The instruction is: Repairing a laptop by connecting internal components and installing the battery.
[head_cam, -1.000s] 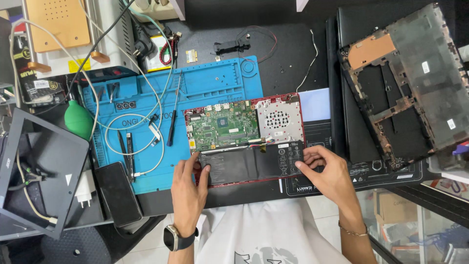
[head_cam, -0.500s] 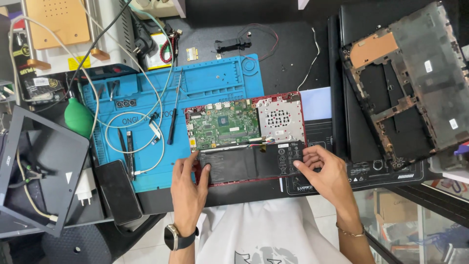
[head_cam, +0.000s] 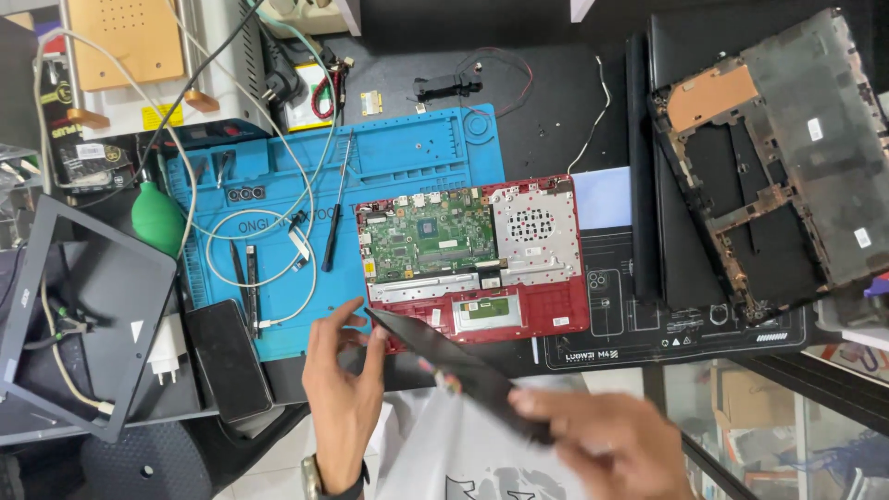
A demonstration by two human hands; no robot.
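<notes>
An opened red laptop base point(head_cam: 565, 319) lies in front of me with a green motherboard point(head_cam: 426, 243) and a silver heat plate point(head_cam: 532, 231) exposed. I hold a long flat black battery point(head_cam: 444, 356) tilted above the base's near edge. My left hand point(head_cam: 343, 398) grips its left end. At the battery's right end my right hand point(head_cam: 602, 435), blurred, holds it lower in the view. The bay where the battery sat shows red plastic and a small green board point(head_cam: 486, 310).
A blue work mat point(head_cam: 407, 157) carries a black screwdriver point(head_cam: 335, 222), tweezers point(head_cam: 250, 282) and a white cable. A black phone point(head_cam: 227, 356), a green air blower point(head_cam: 157, 218) and a screen frame point(head_cam: 74, 315) lie left. A stripped black laptop cover point(head_cam: 787, 157) lies right.
Both hands were pressing on the black battery seated in the red base. Now the battery is lifted out and tilted toward me, and my right hand has dropped lower.
</notes>
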